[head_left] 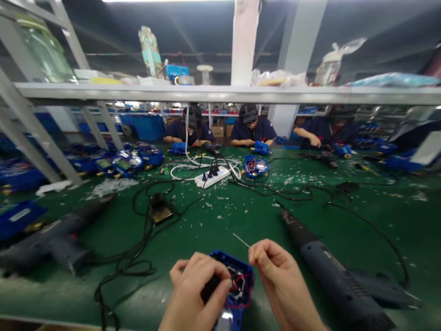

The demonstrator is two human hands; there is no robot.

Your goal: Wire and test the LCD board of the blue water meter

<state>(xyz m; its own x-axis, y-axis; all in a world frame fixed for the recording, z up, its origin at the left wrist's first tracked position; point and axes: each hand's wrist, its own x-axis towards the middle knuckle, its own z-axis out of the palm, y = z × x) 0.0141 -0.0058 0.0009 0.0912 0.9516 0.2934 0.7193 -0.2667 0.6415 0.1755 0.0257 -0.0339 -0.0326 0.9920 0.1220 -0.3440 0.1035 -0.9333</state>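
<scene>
Your left hand (200, 282) curls over the open blue housing (245, 286) with red wires (246, 275), directly before you; what it grips, I cannot tell; your right hand (277, 266), just beside it, pinches a thin pale rod (240, 239); farther off lies a white power strip (220, 174), beyond it people (253, 132) in dark tops

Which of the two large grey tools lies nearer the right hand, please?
The right grey tool, beside the right hand; the left grey tool lies farther away.

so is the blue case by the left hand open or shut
Open: the blue case shows its inside to the camera, with red wires exposed.
</scene>
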